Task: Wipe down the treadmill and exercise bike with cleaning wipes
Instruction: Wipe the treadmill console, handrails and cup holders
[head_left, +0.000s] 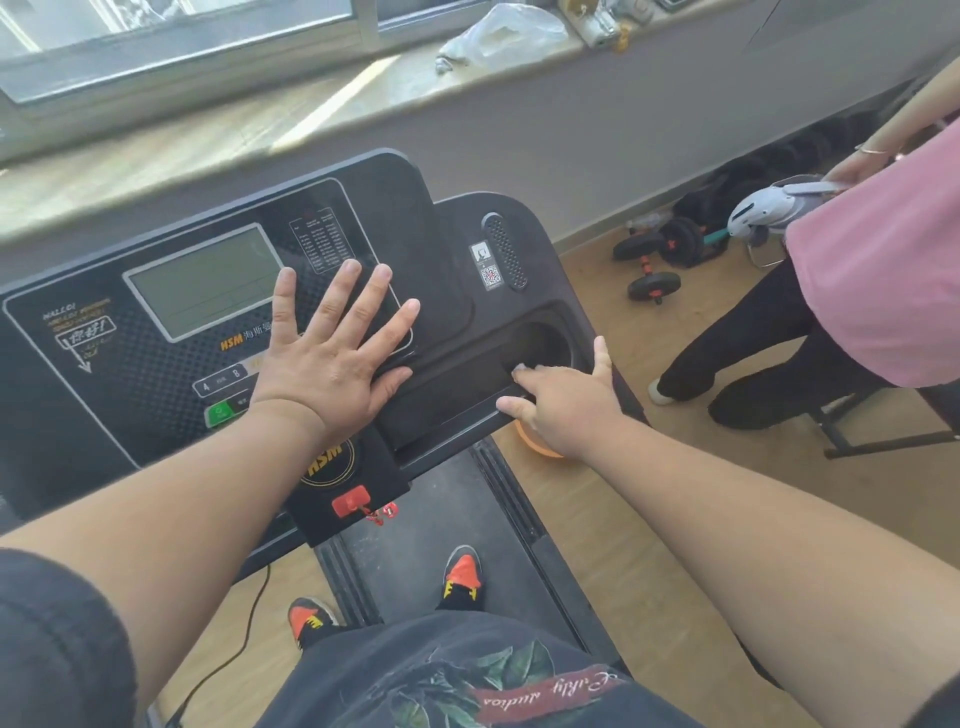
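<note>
The black treadmill console fills the left and middle of the head view, with a grey screen and a recessed cup tray on its right side. My left hand lies flat on the console with fingers spread, holding nothing. My right hand reaches into the tray's front edge and presses a small white cleaning wipe under its fingertips. Most of the wipe is hidden by the fingers. The exercise bike is not in view.
A person in a pink top stands close on the right, holding a white device. Dumbbells lie on the wooden floor by the wall. A red safety key hangs below the console. My feet stand on the belt.
</note>
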